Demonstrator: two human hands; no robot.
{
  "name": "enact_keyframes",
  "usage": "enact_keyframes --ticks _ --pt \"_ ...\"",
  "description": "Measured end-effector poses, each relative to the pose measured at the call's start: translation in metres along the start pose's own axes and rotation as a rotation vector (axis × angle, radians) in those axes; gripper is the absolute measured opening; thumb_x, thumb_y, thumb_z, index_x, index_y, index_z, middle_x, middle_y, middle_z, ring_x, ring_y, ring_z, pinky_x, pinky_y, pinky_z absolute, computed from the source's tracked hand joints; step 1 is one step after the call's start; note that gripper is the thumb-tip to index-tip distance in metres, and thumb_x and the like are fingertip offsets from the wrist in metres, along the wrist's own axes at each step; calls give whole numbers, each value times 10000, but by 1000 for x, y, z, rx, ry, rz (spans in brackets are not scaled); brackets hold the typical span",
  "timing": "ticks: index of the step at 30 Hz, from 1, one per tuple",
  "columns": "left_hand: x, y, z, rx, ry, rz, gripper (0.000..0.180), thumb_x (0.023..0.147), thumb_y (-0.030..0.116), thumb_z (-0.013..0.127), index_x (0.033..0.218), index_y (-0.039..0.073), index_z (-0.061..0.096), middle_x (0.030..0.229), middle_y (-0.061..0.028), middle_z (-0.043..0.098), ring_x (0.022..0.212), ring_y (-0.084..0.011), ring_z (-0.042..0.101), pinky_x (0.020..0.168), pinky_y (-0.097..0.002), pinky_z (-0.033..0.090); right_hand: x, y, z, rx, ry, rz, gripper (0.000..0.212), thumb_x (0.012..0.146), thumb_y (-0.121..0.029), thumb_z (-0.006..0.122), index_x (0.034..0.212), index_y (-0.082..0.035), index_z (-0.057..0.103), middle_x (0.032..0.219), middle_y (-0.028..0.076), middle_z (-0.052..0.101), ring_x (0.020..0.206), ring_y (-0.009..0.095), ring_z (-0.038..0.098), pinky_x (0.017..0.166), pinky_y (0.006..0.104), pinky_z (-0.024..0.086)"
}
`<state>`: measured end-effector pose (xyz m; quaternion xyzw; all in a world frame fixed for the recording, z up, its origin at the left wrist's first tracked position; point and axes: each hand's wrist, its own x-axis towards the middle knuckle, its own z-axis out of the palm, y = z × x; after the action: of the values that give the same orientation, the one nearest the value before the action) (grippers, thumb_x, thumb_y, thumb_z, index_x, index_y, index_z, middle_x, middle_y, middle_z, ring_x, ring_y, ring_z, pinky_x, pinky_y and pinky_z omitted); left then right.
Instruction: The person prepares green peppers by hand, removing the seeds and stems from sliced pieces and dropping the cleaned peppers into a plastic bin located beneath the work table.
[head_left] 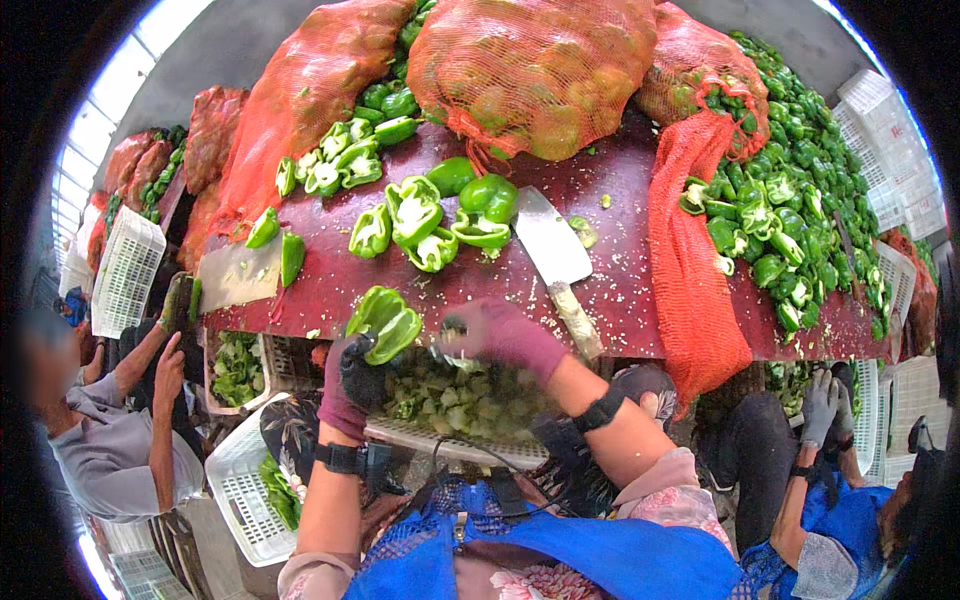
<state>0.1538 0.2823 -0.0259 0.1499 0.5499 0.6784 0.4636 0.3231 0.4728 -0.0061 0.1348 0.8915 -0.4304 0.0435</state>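
Observation:
A cut green bell pepper (385, 325), its hollow inside showing, is held up at the near table edge by my left hand (352, 385), in a maroon glove with dark fingers. To its right my right hand (505, 338), also gloved in maroon, has its fingers curled. They are partly blurred, with a small pale bit by the fingertips; I cannot make out what they hold. A wide-bladed cleaver (553, 240) lies on the dark red table (620, 215) beyond my right hand. Several halved peppers (413, 212) lie to its left.
Red mesh sacks of peppers (530, 70) stand along the back. An orange-red mesh bag (700, 270) hangs over the front edge. Peppers (790, 200) heap at right. Below my hands sits a crate of pale green scraps (460, 400). People work at left (120, 430) and right (830, 510).

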Motion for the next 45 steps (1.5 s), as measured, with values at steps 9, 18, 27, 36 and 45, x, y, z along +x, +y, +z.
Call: enact_keyframes --ticks 9,18,27,36,45 --pt "-45 83 -59 717 351 417 544 728 35 618 1263 68 528 1185 -89 570 1029 -200 568 884 -297 480 23 28 53 143 141 -48 443 826 -369 620 1109 -28 606 1031 232 640 949 360 632 824 416 493" --pt "-126 83 -322 1346 827 49 700 660 313 775 1240 10 526 1085 -212 641 1037 -322 617 887 -392 477 20 0 43 307 319 -178 392 834 -313 640 1068 -2 597 966 205 647 878 314 643 770 400 495" --pt "93 117 -196 1572 506 277 628 762 420 722 1231 41 547 1236 -202 563 1152 -353 533 976 -411 420 10 1 25 235 396 -37 378 867 -269 630 1134 -4 595 1052 168 652 941 252 636 822 347 492" --pt "175 87 -146 1603 658 -40 530 717 358 692 1155 74 600 1093 -220 632 1054 -375 595 894 -449 473 12 15 27 70 528 -120 375 861 -314 624 1097 -32 555 934 198 605 867 365 612 750 430 498" --pt "81 82 -68 1854 257 117 337 694 267 703 1011 155 679 1068 -127 620 986 -322 611 826 -438 495 15 1 28 231 485 -181 345 857 -267 647 1113 -45 582 945 161 646 840 280 642 731 373 515"
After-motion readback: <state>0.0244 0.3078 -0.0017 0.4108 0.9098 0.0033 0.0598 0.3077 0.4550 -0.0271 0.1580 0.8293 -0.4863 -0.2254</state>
